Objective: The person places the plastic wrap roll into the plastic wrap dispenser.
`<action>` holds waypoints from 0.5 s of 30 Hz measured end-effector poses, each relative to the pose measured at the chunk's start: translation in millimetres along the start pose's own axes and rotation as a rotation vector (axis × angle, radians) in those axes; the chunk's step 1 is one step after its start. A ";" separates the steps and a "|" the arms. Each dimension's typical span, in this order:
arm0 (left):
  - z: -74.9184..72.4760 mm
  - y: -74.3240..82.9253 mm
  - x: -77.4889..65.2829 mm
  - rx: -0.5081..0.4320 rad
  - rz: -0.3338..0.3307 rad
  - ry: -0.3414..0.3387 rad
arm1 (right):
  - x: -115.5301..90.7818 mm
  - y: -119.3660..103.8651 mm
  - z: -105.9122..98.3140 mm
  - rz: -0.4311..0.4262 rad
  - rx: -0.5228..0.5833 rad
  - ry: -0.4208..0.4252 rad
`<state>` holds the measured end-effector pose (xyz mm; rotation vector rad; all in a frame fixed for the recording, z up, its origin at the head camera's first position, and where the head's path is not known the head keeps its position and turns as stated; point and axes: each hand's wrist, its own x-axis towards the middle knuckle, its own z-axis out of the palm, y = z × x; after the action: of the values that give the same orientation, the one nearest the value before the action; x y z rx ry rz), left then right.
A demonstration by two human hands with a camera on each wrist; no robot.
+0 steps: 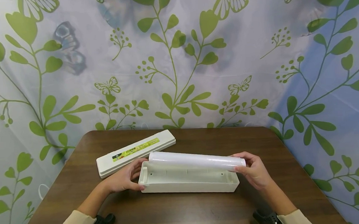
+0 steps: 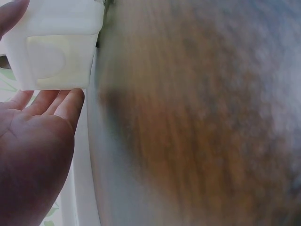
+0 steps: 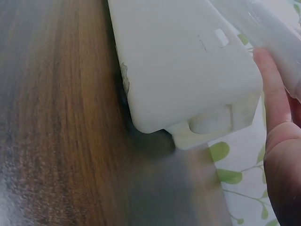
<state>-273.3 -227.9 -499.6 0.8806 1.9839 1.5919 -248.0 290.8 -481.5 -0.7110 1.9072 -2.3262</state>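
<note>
White roll (image 1: 198, 160), just one, slants between the left hand (image 1: 128, 176) and right hand (image 1: 253, 170). Beyond the left hand lies one lid (image 1: 139, 155), its label (image 1: 135, 149) bearing print too small to read. That hand grips one uncovered box (image 1: 187, 187) by its left end; the right pinches the roll's right end above the box, some fingers hidden. One brown table (image 1: 179, 211) stands before leaf-patterned cloth (image 1: 250, 53).

Lid (image 1: 135, 153) on table (image 1: 185, 212), behind box (image 1: 188, 187)
</note>
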 end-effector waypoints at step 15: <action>0.2 3.3 -2.4 0.011 -0.032 0.008 | 7.4 3.0 -2.7 -0.015 0.020 -0.126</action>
<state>-270.9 -229.1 -496.6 0.8438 2.0038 1.5708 -256.4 290.2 -482.4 -0.8513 1.8299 -2.2470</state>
